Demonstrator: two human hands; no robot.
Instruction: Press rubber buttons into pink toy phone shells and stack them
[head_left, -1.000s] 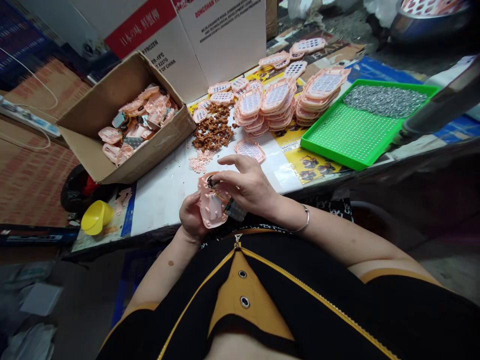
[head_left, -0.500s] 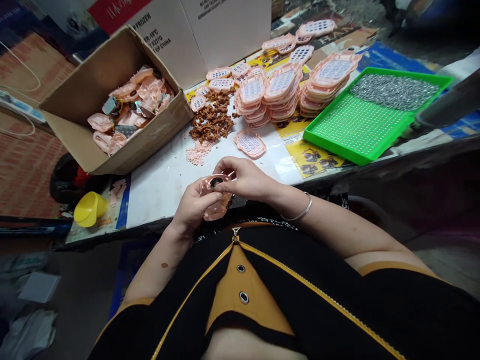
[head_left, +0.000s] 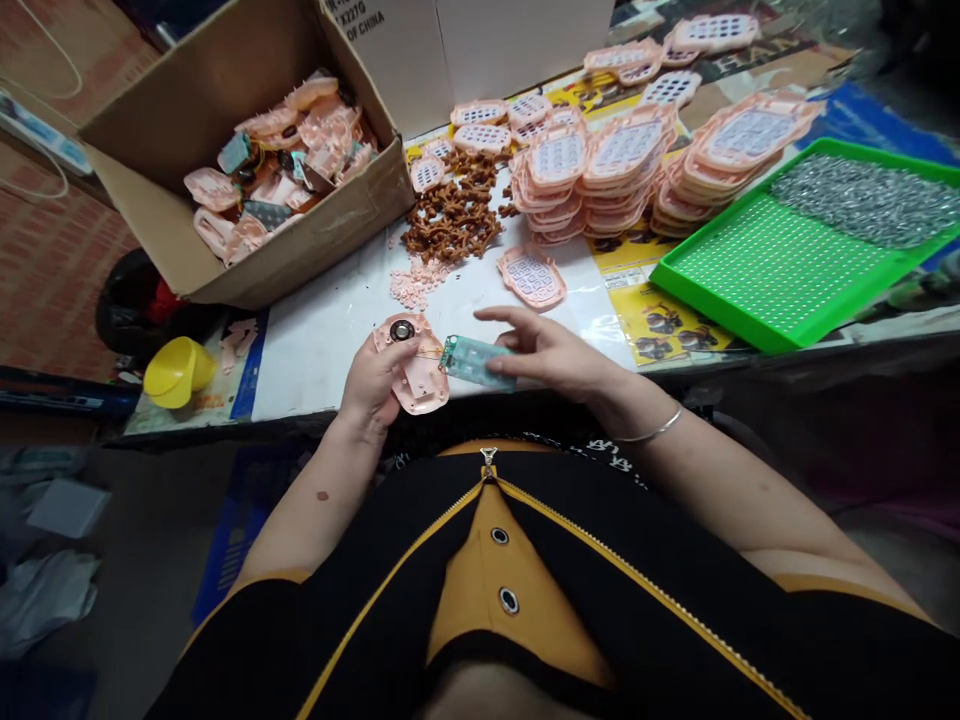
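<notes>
My left hand [head_left: 373, 380] grips a pink plastic shell [head_left: 420, 385] by its left side, the thumb lying over the inner face. A round black speaker [head_left: 402, 330] sits at the shell's upper end. Thin wires run from the shell to a green circuit board [head_left: 472, 362], which my right hand [head_left: 544, 350] pinches at its right end, beside the shell and apart from it. Just beyond the hands, a pink keypad cover [head_left: 532, 278] lies on the white tabletop sheet [head_left: 330, 345].
A cardboard box [head_left: 315, 235] of wired pink shells stands at left. Behind the hands are brown parts [head_left: 454, 215], small pink pieces [head_left: 416, 283] and stacked keypad covers [head_left: 626, 155]. At right lies a green tray [head_left: 787, 270] of screws [head_left: 862, 195]. A yellow scoop [head_left: 176, 372] is at the left edge.
My right hand has moved right, drawing the circuit board out beside the shell. The shell's inside with its speaker now shows more openly in my left hand. The camera view has shifted.
</notes>
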